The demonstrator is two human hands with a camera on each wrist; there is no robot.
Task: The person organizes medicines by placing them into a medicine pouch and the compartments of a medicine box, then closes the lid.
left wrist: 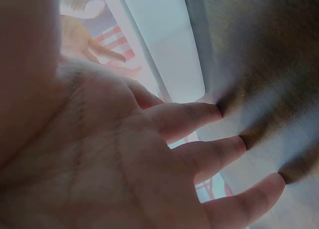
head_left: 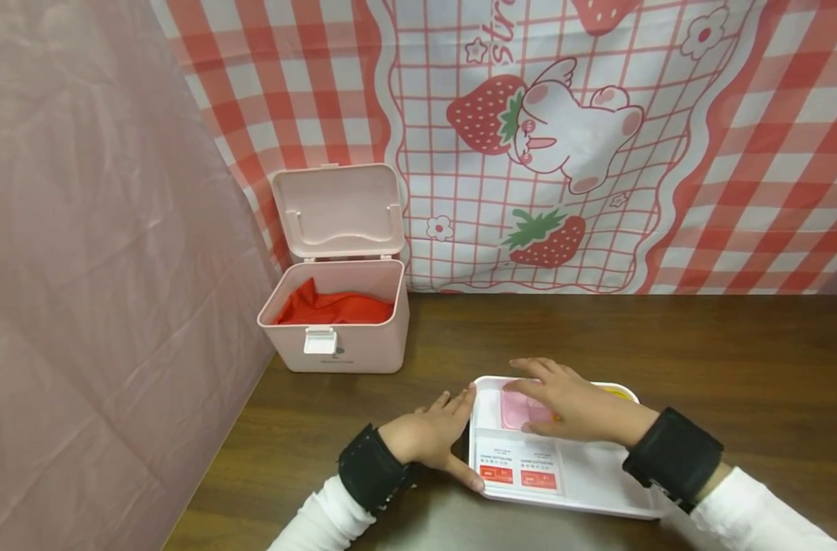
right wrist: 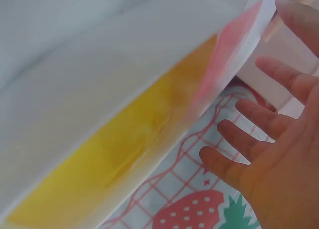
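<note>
A white divided tray [head_left: 600,478] lies on the table at the lower right of the head view. My left hand [head_left: 432,436] rests along the tray's left side, thumb and fingers straight and spread. Over the back compartment hovers my right hand [head_left: 573,402], its fingers extended and holding nothing. Beneath it is a flat pink item [head_left: 516,409], partly covered by the hand. A yellow item [right wrist: 119,139] lies beside the pink one in the right wrist view. White packets with red labels [head_left: 518,467] fill the front left compartment.
Back left stands a pale pink box [head_left: 353,352] with its lid [head_left: 343,210] raised and a red cloth [head_left: 336,308] inside. A strawberry-print checked cloth [head_left: 432,191] hangs behind the brown table [head_left: 756,367]. Pink fabric [head_left: 115,306] hangs at the left.
</note>
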